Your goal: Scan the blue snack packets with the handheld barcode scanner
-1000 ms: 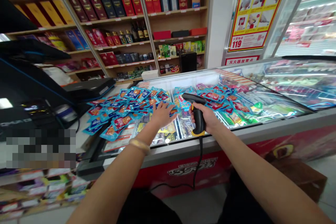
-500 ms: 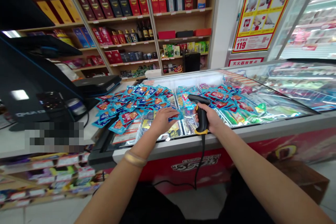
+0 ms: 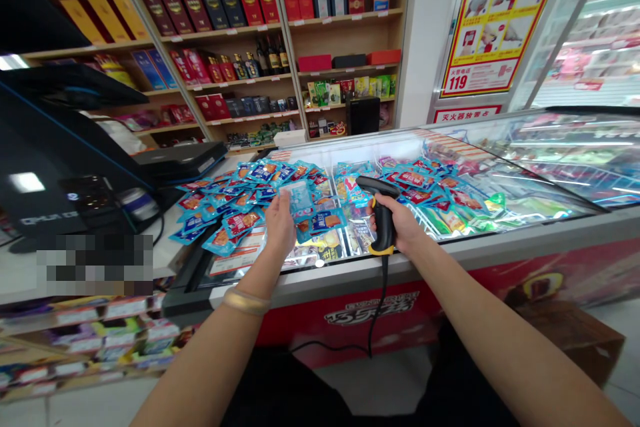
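Observation:
Between the thumb and fingers of my left hand [image 3: 281, 223] is a blue snack packet [image 3: 296, 199], its paler printed face turned up toward me. Just right of it, another blue packet [image 3: 326, 221] lies on the glass freezer top [image 3: 305, 255]. My right hand [image 3: 400, 221] is wrapped round the grip of a black and yellow barcode scanner [image 3: 384, 223], whose head points left over the glass. A loose heap of blue and red snack packets [image 3: 245, 195] spreads left of my left hand. More such packets [image 3: 415, 180] lie beyond the scanner to the right.
A black checkout terminal [image 3: 55, 167] stands on the counter at left. The scanner's cable [image 3: 379, 310] hangs down the freezer's front. Shelves with boxes and bottles [image 3: 235, 67] line the back wall. A brown wooden box [image 3: 575, 340] sits on the floor at right.
My left hand has moved left and turned up, lifting a packet from the glass. A blue packet previously under the hand now shows. The right hand with the scanner stays nearly still.

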The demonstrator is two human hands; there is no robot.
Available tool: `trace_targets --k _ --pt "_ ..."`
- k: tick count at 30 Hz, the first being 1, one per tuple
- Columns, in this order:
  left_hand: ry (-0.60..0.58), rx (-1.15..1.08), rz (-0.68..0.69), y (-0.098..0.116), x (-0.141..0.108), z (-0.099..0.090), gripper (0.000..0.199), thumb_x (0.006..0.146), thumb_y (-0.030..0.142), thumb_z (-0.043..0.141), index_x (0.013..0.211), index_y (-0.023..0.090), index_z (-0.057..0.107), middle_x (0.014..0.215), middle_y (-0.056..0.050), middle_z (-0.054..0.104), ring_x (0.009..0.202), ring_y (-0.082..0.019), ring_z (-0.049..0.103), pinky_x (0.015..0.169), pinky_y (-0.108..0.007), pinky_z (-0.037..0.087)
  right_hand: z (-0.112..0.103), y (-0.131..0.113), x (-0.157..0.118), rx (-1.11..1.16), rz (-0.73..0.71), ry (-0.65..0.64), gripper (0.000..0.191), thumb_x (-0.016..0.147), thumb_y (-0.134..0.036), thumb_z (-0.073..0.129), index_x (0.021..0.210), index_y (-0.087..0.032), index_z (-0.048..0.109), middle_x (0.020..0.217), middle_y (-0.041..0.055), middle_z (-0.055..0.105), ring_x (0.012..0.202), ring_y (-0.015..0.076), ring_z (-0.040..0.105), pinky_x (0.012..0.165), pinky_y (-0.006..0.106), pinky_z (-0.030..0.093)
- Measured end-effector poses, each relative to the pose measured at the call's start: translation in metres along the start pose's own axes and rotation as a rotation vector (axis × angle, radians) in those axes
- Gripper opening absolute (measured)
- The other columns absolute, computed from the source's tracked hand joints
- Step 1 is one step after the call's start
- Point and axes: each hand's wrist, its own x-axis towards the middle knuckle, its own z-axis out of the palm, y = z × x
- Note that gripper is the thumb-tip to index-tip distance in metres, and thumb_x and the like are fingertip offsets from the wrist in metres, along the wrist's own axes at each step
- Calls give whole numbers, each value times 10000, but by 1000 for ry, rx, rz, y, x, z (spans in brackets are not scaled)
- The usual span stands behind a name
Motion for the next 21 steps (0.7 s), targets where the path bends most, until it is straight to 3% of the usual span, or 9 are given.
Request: trace_targets --k 4,7,11,16,21 --pt "123 -192 -248 6 5 -2 304 859 484 568 1002 217 586 886 -23 709 750 -168 692 636 -298 580 0 0 -1 -12 -20 -52 182 802 -321 645 753 -148 622 617 0 594 439 84 514 383 190 452" --pt "39 -181 -312 7 2 -1 293 775 360 678 1003 203 582 906 -32 713 772 -176 698 658 -306 585 0 0 -2 -8 -14 -72 173 796 -320 647 757 -152 625 621 -2 599 446 84 516 387 190 453" --pt "-75 -27 -121 1 -4 2 459 570 197 775 993 181 597 915 -19 721 792 -169 691 752 -313 569 1 -1 -3 -19 -16 -118 171 776 -325 658 751 -159 629 629 -4 604 447 83 516 391 186 449" --pt "-98 252 128 -2 -6 2 308 629 302 722 895 159 666 842 -30 735 774 -193 681 767 -327 554 6 -3 -4 -86 -13 -227 184 760 -337 661 729 -157 643 629 5 601 452 84 509 393 185 446" --pt "-145 490 268 -2 -7 1 273 691 331 664 911 173 701 831 -19 731 780 -204 672 797 -342 548 13 -4 -5 -165 10 -275 217 742 -353 682 692 -145 642 620 12 593 446 80 499 389 180 448"
